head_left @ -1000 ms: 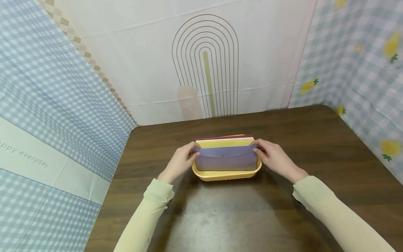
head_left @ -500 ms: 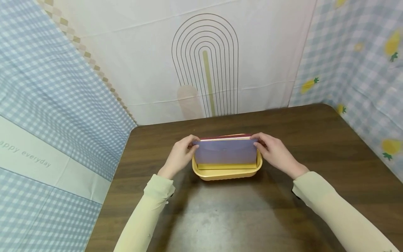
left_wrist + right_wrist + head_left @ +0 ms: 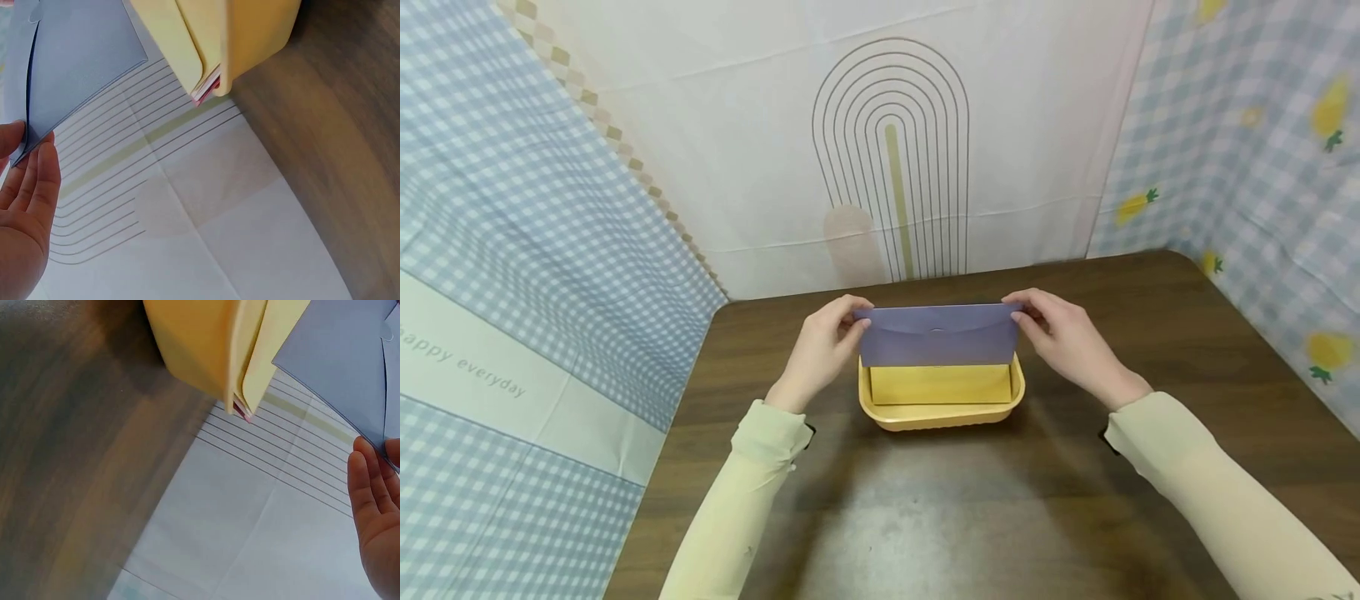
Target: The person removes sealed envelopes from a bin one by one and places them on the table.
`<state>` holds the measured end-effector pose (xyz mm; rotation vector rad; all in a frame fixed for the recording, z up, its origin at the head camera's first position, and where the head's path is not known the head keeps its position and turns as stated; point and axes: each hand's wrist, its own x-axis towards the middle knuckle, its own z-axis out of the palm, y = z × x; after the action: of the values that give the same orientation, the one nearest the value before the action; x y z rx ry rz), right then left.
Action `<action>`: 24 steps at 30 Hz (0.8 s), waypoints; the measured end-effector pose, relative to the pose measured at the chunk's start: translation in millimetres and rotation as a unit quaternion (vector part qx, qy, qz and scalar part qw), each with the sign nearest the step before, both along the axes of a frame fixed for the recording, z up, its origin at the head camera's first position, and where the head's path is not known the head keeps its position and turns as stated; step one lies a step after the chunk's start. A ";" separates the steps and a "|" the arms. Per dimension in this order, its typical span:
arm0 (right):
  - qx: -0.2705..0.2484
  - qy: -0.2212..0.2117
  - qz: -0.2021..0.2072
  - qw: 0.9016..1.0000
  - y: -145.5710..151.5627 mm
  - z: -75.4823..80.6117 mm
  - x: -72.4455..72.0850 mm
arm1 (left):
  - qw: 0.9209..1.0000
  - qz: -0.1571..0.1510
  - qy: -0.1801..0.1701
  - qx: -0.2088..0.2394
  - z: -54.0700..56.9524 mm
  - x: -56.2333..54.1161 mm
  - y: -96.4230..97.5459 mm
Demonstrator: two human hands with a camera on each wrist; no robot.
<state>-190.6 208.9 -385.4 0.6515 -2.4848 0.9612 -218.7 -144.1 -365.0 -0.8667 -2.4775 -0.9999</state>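
A blue-purple envelope with a flap is held up by its two top corners. My left hand pinches the left corner between thumb and fingers, and my right hand pinches the right one. Below it a yellow basket stands on the table. Inside the basket a yellow envelope stands on edge. In both wrist views the blue-purple envelope is clear of the basket. White and red edges show behind the yellow envelope there; the head view has them hidden.
The dark wooden table stretches around the basket on all sides. Behind its far edge hangs a white cloth with an arch print. Blue checked cloths close off the left and right sides.
Both hands have lifted the blue-purple envelope up out of the basket. The front of the yellow envelope has come into view beneath it.
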 end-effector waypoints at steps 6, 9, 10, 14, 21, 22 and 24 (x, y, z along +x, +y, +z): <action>-0.004 -0.007 0.012 1.000 -7.8 2.6 4.6 | 1.000 0.009 0.002 -0.005 3.8 4.6 -9.2; -0.009 -0.018 0.024 1.000 -17.4 1.9 6.8 | 1.000 0.012 0.010 0.000 7.6 8.8 -19.9; -0.012 -0.024 0.028 0.999 -21.8 1.8 7.3 | 1.000 0.015 0.012 0.001 9.1 10.5 -24.6; -0.024 -0.058 0.053 0.997 -45.8 5.1 8.3 | 0.999 0.045 0.016 0.003 15.5 18.8 -47.3; -0.049 -0.064 0.090 0.993 -97.5 15.4 5.5 | 0.994 0.110 0.014 0.007 33.4 34.9 -91.3; -0.053 -0.062 0.095 0.992 -106.3 18.2 4.2 | 0.993 0.121 0.016 0.009 36.9 37.2 -98.4; -0.060 -0.059 0.107 0.991 -124.3 25.3 1.7 | 0.989 0.147 0.022 0.012 45.1 42.5 -112.2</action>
<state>-188.9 84.6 -360.2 0.8558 -2.4716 1.2512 -176.2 -256.3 -319.9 -0.4887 -2.4562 -0.8941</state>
